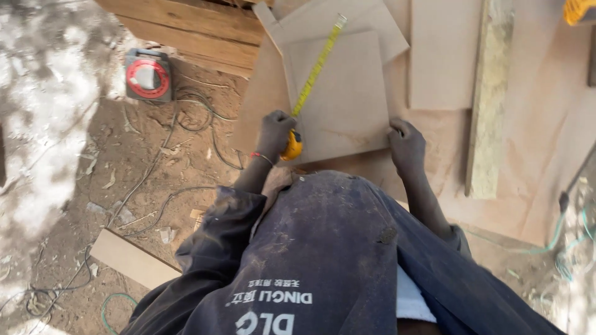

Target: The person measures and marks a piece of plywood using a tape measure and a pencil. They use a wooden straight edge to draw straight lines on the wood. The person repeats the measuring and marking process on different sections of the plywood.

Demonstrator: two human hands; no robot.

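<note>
Gripping yellow tape measure in closed left hand, pressing open right hand flat on stiff, light, probably edge-held board panel.

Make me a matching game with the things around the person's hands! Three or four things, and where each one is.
Things:
1. tape measure case
2. yellow tape blade
3. cable reel
4. right hand

Places or states:
A. on the dirt ground, red and grey
B. stretched across the square board
C. pressing the board's near corner
D. held in the left hand

Pairs: 1-D, 2-B, 3-A, 4-C
</note>
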